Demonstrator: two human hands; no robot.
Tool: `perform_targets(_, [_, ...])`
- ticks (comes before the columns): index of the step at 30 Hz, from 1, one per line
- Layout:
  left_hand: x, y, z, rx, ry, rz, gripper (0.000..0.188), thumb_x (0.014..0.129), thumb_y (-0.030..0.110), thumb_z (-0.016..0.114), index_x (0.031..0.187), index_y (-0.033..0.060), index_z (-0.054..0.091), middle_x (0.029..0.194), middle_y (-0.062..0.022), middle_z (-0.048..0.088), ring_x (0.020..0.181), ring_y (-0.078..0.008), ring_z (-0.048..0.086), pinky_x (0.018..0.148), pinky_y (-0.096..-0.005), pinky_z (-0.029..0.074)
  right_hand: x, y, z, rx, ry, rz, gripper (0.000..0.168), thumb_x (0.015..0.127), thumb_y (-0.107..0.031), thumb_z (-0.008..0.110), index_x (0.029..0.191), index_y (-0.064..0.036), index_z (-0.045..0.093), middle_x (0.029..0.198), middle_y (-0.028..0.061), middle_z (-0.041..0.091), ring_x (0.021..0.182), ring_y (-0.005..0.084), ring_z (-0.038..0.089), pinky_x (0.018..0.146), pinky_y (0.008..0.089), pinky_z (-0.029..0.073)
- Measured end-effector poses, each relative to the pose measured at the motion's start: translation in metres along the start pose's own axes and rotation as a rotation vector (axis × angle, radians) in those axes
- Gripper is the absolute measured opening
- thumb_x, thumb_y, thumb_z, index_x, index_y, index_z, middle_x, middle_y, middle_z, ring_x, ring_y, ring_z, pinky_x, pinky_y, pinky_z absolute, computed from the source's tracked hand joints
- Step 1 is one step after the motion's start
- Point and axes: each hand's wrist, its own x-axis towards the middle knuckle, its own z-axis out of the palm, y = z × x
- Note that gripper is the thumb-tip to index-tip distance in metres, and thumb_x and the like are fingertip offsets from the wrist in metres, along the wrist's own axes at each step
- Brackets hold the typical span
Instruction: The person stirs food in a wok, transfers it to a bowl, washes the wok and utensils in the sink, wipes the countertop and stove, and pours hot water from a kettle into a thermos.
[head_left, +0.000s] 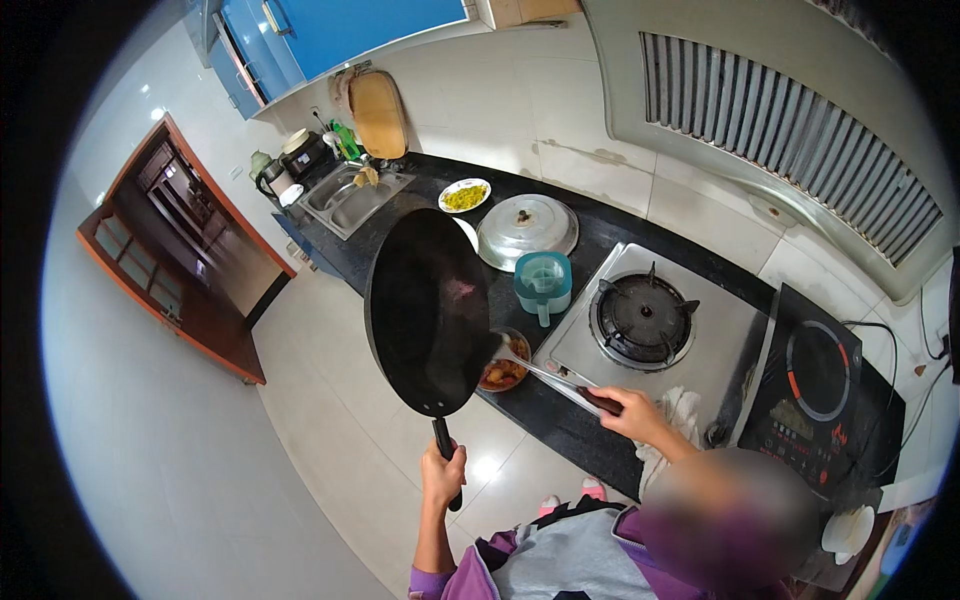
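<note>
My left hand (444, 472) grips the black handle of a dark wok (427, 315), held up and tilted beside the counter's front edge. My right hand (636, 412) holds the dark handle of a metal spatula (551, 375), whose head is at the wok's right rim. Just beneath the spatula's head, a bowl of cooked food (504, 375) stands on the counter, partly hidden by the wok. A small reddish patch shows on the wok's inner surface. The gas burner (646, 311) has no pan on it.
Behind the bowl stand a teal-lidded clear pitcher (543, 289), a domed metal lid (525, 225) and a plate of yellow-green food (464, 196). A white cloth (679, 416) lies at the gas stove's front. An induction cooktop (810, 390) is at right, a double sink (349, 199) at far left.
</note>
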Motion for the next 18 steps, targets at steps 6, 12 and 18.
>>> perform_targets(6, [0.001, -0.006, 0.0, 0.059, 0.047, 0.025, 0.013, 0.078, 0.008, 0.058, 0.078, -0.0012, 0.048, 0.052, -0.0057, 0.051, 0.039, -0.0146, 0.051, 0.037, -0.0296, 0.041, 0.008, -0.018, -0.006, -0.031, 0.069, -0.012, 0.04, 0.071, -0.01, 0.063, 0.111, -0.009, 0.06, 0.093, 0.0131, 0.064, 0.074, 0.0265, 0.064, 0.066, 0.0344, 0.05])
perform_targets(12, [0.0, 0.005, 0.001, 0.093, 0.04, 0.049, 0.014, 0.079, 0.009, 0.058, 0.079, -0.001, 0.049, 0.051, -0.0061, 0.051, 0.04, -0.0152, 0.052, 0.039, -0.0299, 0.041, 0.036, -0.021, 0.023, -0.056, 0.155, -0.032, 0.038, 0.073, -0.012, 0.062, 0.111, -0.01, 0.059, 0.091, 0.0128, 0.064, 0.074, 0.0292, 0.063, 0.066, 0.036, 0.051])
perform_targets(18, [0.003, -0.003, -0.003, 0.11, 0.056, 0.05, 0.014, 0.079, 0.009, 0.058, 0.078, -0.0012, 0.049, 0.052, -0.0068, 0.052, 0.04, -0.0158, 0.053, 0.039, -0.0302, 0.043, -0.015, -0.023, 0.0, -0.06, 0.061, 0.076, 0.038, 0.072, -0.01, 0.063, 0.11, -0.008, 0.06, 0.097, 0.0154, 0.064, 0.077, 0.0287, 0.064, 0.068, 0.0341, 0.051])
